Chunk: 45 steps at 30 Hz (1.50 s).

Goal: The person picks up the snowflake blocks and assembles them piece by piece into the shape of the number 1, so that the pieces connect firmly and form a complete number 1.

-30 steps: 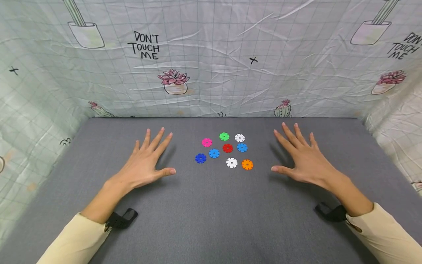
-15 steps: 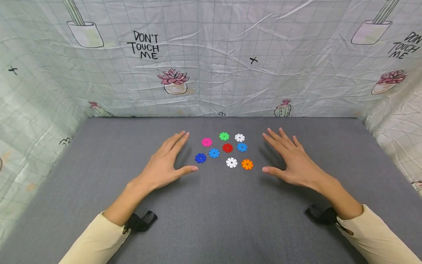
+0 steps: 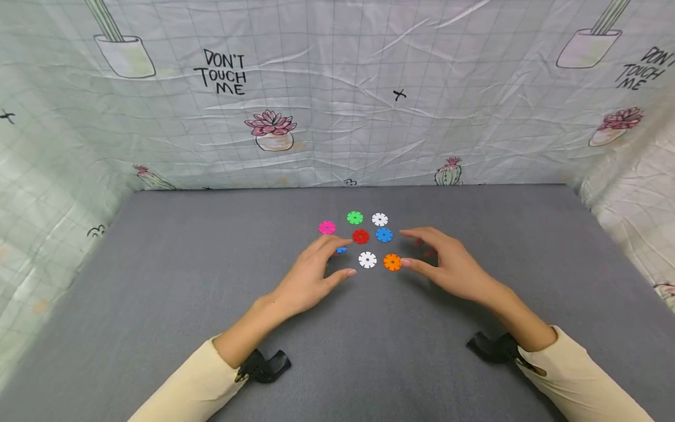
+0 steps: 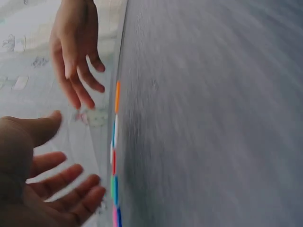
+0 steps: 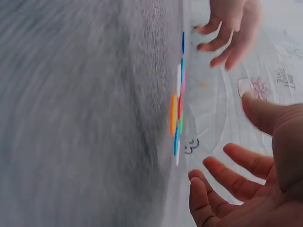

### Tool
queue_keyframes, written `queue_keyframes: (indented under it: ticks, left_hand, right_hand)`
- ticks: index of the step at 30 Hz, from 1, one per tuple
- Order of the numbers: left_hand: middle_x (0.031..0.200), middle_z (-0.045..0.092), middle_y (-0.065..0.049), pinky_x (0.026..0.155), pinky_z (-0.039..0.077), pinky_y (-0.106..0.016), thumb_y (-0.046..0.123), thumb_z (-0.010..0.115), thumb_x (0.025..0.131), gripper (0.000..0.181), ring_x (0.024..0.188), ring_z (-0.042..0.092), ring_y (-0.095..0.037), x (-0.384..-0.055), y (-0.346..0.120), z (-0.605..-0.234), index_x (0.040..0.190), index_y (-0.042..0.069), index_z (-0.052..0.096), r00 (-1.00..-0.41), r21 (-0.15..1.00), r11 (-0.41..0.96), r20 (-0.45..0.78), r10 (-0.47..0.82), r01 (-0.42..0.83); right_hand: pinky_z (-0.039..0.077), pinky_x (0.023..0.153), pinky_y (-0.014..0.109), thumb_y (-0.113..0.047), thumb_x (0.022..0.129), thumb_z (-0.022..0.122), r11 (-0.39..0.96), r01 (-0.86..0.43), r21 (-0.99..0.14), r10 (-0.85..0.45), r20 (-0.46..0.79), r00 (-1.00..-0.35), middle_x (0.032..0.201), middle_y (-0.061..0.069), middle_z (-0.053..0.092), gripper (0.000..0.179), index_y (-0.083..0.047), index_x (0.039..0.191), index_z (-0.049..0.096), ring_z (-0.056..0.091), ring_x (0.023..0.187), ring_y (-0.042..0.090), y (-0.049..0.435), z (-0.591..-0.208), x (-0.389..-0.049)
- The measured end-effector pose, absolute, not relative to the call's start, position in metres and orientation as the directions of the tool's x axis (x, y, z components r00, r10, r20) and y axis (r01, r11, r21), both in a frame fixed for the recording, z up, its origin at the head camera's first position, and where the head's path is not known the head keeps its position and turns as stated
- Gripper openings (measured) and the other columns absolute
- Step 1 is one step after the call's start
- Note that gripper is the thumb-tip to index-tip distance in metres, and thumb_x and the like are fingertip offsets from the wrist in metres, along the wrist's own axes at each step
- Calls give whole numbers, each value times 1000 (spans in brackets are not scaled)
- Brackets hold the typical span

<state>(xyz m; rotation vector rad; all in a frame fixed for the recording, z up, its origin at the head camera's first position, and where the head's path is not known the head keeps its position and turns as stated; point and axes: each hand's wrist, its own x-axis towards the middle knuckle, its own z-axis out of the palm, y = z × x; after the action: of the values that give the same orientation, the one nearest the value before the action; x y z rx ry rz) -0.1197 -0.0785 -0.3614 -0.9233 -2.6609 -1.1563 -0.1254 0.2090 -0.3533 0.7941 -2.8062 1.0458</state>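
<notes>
Several notched plastic discs lie flat in a loose group on the grey table. My left hand [image 3: 308, 281], fingers relaxed and thumb apart, hovers over the group's left side and holds nothing. It overlaps a light blue disc [image 3: 341, 249] and hides the dark blue disc [image 5: 183, 42], which shows edge-on in the right wrist view. A pink disc [image 3: 327, 227] and red disc [image 3: 361, 237] are just beyond its fingers. On the right side, my empty right hand [image 3: 453, 266] has its thumb tip at the orange disc [image 3: 392, 262], beside a white disc [image 3: 367, 260].
Farther back lie a green disc [image 3: 355, 217], a second white disc [image 3: 379, 219] and another light blue disc [image 3: 384, 235]. The grey table [image 3: 337, 363] ends at a printed cloth [image 3: 337, 105] that hangs behind and along both sides. Each wrist wears a black strap mount [image 3: 266, 366].
Both hands have moved inward from the sides toward the discs, the left one farther. Their spread fingers have drawn closer together. The discs keep their places on the table.
</notes>
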Motion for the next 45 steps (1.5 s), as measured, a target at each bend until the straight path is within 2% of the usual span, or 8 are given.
queue_keyframes:
  ticks: [7,13,17,22,28,36,45]
  left_hand:
    - [121,54,-5,83,46,-34,27,71,88,52,99,54,-18,-125,-53,-368,132,7,54,-818,613,576,224,529,541]
    - [128,49,-6,90,41,-38,33,67,90,50,108,48,-22,-130,-36,-383,132,8,54,-761,448,622,271,590,642]
    - [124,52,-6,85,40,-37,26,66,92,40,106,49,-23,-130,-34,-394,127,8,59,-741,398,627,320,590,670]
    - [114,53,-7,83,42,-39,13,67,91,33,99,52,-24,-129,-36,-398,122,4,62,-749,455,595,374,548,663]
    - [104,51,-8,80,42,-36,13,68,90,29,89,51,-22,-128,-36,-398,115,0,64,-772,493,595,388,504,635]
    - [92,50,-3,75,40,-33,19,78,82,30,80,47,-16,-128,-35,-398,99,6,58,-794,546,577,397,460,608]
    - [80,56,1,65,42,-26,9,72,86,17,70,50,-12,-127,-36,-399,95,9,57,-781,596,505,462,420,624]
  right_hand:
    - [45,63,30,-24,89,71,630,-426,-649,-428,168,-888,111,4,61,45,-10,129,58,54,82,16,198,-364,-132]
    - [42,59,27,-20,88,72,639,-477,-603,-433,230,-871,108,4,59,41,-10,126,61,49,73,12,198,-377,-134]
    - [40,60,28,-16,87,71,642,-506,-576,-432,273,-859,106,4,58,36,-11,122,64,47,73,12,196,-385,-135]
    - [40,64,29,-15,88,70,647,-510,-567,-431,280,-858,105,2,59,31,-11,119,66,47,76,12,193,-391,-133]
    - [40,66,29,-14,89,69,650,-500,-573,-434,260,-863,103,1,57,28,-11,117,67,47,78,12,193,-390,-131]
    - [40,67,30,-16,86,73,643,-505,-576,-434,270,-860,98,-2,56,25,-14,110,66,46,78,13,192,-387,-131]
    - [41,60,27,-8,79,78,621,-544,-564,-416,352,-839,83,-10,59,28,-17,101,63,50,69,8,191,-388,-131]
